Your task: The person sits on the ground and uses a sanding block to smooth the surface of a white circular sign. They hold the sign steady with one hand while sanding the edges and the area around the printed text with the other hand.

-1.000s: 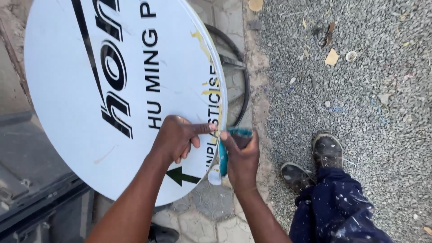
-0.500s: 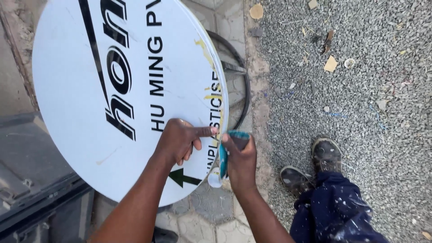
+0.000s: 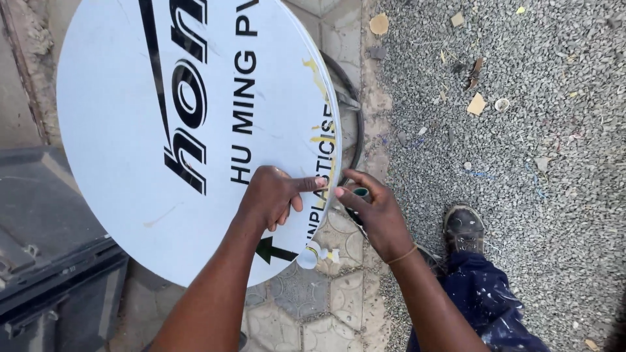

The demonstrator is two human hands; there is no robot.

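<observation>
A large round white sign (image 3: 130, 130) with black lettering and yellow smears near its right rim leans in front of me. My left hand (image 3: 270, 195) lies flat on its face, holding nothing, with the index finger stretched to the rim. My right hand (image 3: 375, 215) is at the same spot on the rim, its fingertips almost meeting the left index finger. It is closed around a small teal object (image 3: 360, 193), most of it hidden by the fingers. A small white piece (image 3: 311, 255) shows just below, at the sign's lower rim.
Grey gravel (image 3: 521, 130) with scraps of card and wood lies to the right. Patterned paving (image 3: 326, 300) runs under the sign. A black wheel rim (image 3: 355, 124) sits behind the sign, a dark bin (image 3: 45, 248) at the left. My shoe (image 3: 463, 228) and paint-spattered trouser leg (image 3: 482, 300) are at lower right.
My right hand has turned so that the teal object, seen earlier as a long strip along the rim, is now mostly covered. The left index finger has reached further toward the rim.
</observation>
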